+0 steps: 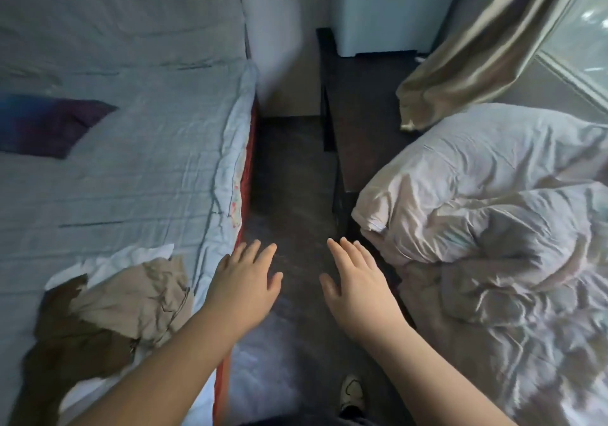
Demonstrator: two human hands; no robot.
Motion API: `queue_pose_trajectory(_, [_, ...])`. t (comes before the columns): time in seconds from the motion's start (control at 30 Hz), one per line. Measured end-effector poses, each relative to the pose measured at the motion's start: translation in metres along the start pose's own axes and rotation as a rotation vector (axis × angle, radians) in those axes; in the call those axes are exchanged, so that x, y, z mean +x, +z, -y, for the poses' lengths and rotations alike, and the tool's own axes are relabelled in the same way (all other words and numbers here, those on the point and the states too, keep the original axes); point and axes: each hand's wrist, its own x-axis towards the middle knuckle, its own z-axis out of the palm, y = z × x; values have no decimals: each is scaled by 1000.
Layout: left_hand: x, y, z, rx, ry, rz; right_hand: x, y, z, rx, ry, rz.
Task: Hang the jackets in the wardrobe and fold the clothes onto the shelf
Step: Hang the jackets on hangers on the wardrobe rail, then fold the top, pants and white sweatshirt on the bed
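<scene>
A crumpled heap of clothes lies on the near corner of the bed: a beige garment (138, 297), a darker brown one (65, 346) and a white piece (108, 266) beneath them. My left hand (245, 279) hovers flat just right of the heap, over the bed's edge, fingers straight and holding nothing. My right hand (353, 279) is held out beside it above the floor, fingers straight, empty. A dark purple-blue cloth (49, 123) lies flat further up the bed at the left.
The bed (148, 169) has a pale grey sheet and a red edge. A narrow strip of dark floor (292, 179) runs between it and a bundled pale duvet (493, 228) on the right. Dark table (358, 96), white box (388, 8), beige curtain (467, 50) behind.
</scene>
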Motion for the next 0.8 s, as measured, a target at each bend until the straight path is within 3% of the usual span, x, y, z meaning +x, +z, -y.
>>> queue_pose_trajectory(0.3, [22,-3,27,-46,-287,-59,98,12,17,-56,-267,231])
queue_pose_trajectory(0.63, [2,32,172,-224,-611,-137,182,91,151,-153,-612,422])
queue_pose_trajectory(0.8, [3,48,252,-278,-701,-40,220,146,223,-284,-720,524])
